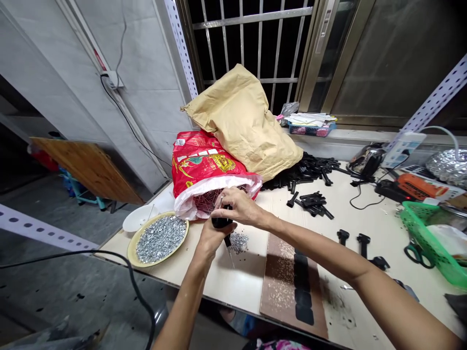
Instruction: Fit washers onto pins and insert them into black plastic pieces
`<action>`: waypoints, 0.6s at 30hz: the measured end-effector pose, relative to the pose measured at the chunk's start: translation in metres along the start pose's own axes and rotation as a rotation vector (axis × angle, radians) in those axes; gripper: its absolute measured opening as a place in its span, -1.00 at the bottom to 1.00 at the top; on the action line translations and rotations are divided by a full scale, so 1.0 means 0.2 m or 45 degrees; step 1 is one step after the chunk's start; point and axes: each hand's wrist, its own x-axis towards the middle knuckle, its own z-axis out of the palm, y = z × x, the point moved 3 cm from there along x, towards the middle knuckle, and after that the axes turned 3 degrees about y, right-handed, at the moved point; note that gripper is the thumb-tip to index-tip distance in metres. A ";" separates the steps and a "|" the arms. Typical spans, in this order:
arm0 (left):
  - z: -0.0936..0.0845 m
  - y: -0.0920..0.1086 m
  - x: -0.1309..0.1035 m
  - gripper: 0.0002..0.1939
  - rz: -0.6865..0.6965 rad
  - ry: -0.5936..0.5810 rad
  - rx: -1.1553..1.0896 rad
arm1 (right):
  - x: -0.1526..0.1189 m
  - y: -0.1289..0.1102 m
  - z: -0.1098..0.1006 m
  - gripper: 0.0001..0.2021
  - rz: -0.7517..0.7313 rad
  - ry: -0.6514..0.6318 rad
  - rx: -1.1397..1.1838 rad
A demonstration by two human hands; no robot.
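My left hand (213, 238) is closed around a black plastic part (221, 223) with a wide head and a narrow stem pointing down. A thin pale rod (231, 257) extends below the stem. Over the head, my right hand (239, 206) has its fingers bent and closed on the top of the same part; what else its fingertips may pinch is hidden. Just behind both hands opens a red and white sack (215, 160) full of long thin metal pieces (205, 201). A small pile of shiny metal bits (239, 242) lies beside the stem.
A yellow dish (160, 240) of small metal pieces and a white bowl (139, 218) stand at left. Rightward are a brown board (277, 287) with black pads (302, 277), black T-shaped parts (364, 244), scissors (419, 253) and a green basket (434, 243). A tan sack (251, 121) leans behind.
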 end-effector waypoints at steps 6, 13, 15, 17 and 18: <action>0.03 0.04 -0.01 -0.49 0.053 0.007 0.000 | -0.01 -0.04 0.00 -0.73 0.021 -0.112 -0.052; -0.02 0.02 -0.01 -0.58 -0.082 0.151 -0.087 | -0.10 0.07 -0.10 -0.59 0.334 0.319 0.181; -0.02 0.01 0.00 -0.57 -0.064 0.145 -0.144 | -0.15 0.13 -0.05 -0.64 0.542 0.204 0.415; 0.01 0.00 0.01 -0.54 -0.057 0.087 -0.217 | -0.20 0.18 0.05 -0.69 0.752 -0.012 0.726; 0.03 -0.01 0.02 -0.51 -0.071 0.045 -0.260 | -0.22 0.20 0.09 -0.70 0.854 -0.068 0.878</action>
